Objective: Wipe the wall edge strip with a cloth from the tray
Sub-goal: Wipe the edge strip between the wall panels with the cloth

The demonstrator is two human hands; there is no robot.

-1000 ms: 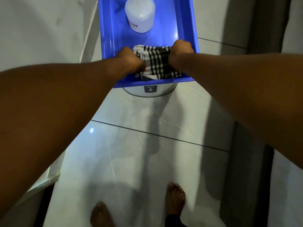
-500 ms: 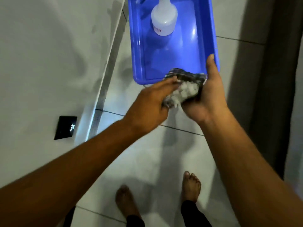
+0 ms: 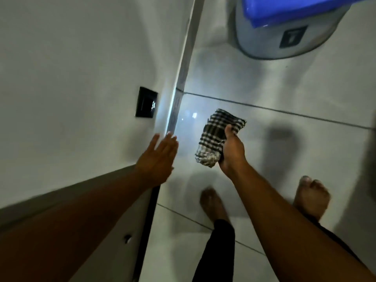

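Note:
My right hand (image 3: 232, 151) grips a folded black-and-white checked cloth (image 3: 216, 135) in mid-air over the floor tiles. My left hand (image 3: 157, 157) is open with fingers spread, held next to the white wall, its fingertips close to the lower end of the metal wall edge strip (image 3: 184, 64). The strip runs up the wall corner from the hands toward the top of the view. Only a corner of the blue tray (image 3: 284, 11) shows at the top right, a good way above the cloth.
The tray rests on a round grey bin (image 3: 270, 43) with a dark label. A black wall switch plate (image 3: 147, 102) sits left of the strip. My bare feet (image 3: 313, 193) stand on glossy floor tiles below. A dark gap (image 3: 146, 231) runs down beside a panel at lower left.
The cloth has come out of the tray and my left hand has let go of it. Both hands have moved away from the tray toward the wall, and the view has tilted down and left.

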